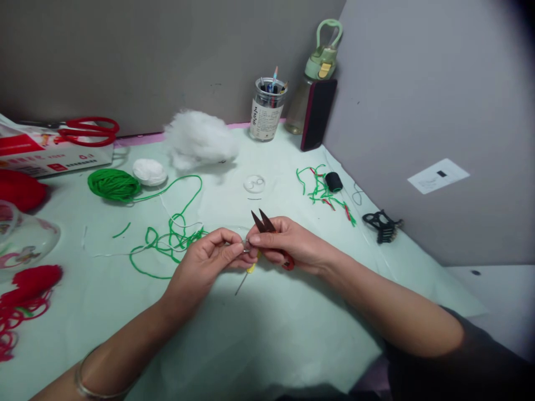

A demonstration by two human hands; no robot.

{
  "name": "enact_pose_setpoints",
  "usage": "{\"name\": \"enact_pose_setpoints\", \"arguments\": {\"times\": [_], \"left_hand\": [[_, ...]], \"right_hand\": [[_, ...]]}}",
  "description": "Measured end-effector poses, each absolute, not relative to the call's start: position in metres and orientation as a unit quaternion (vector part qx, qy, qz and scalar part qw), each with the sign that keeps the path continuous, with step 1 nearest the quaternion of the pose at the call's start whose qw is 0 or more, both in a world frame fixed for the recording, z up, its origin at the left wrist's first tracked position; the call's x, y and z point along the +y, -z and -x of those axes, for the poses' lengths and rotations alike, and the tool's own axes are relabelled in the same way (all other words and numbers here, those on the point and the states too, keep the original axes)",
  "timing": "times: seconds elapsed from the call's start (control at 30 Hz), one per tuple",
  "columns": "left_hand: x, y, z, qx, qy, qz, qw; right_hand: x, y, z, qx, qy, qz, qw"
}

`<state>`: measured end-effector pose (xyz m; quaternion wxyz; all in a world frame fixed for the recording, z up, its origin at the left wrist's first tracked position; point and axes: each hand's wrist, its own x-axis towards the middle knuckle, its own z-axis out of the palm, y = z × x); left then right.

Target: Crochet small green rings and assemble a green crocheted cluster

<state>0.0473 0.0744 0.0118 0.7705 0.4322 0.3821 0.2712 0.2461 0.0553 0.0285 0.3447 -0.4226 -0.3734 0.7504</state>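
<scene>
While upright, jar with pens

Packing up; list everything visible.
Cloth: one, mint, tabletop
Box: one, white-red, left
Yarn balls: two, green, white, left
Yarn tangle: one, green, left
Bundles: two, red, left
Fiberfill: one, white, back
Pen jar: one, clear, back
Bottle: one, green, back
Phone: one, black, back
Bowl: one, clear, left
Dish: one, clear, centre
Spool: one, black, right
Snippets: many, green, red, right
Hairclip: one, black, right
Card: one, white, wall
Tool: one, yellow, centre
Scissors: two, red-handled, box, hand
Hands: two, bare, centre
</scene>
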Motion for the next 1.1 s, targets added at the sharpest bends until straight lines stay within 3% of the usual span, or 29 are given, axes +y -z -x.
{"name": "enact_pose_setpoints", "arguments": {"times": [0.27, 0.5, 0.8, 1.1], "left_hand": [[0.076, -0.013, -0.047, 0.361, -0.281, -0.422, 0.782], [0.078, -0.016, -0.042, 0.387, -0.361, -0.523, 0.668], [0.08, -0.013, -0.038, 0.387, -0.4, -0.602, 0.572], [0.08, -0.007, -0.034, 0.367, -0.399, -0.666, 0.513]], "right_hand": [[0.052, -0.027, -0.247, -0.432, -0.682, 0.477, 0.348], [0.052, -0.037, -0.249, -0.46, -0.633, 0.499, 0.372], [0.05, -0.031, -0.247, -0.392, -0.775, 0.348, 0.354], [0.049, -0.027, -0.243, -0.309, -0.838, 0.323, 0.313]]}}
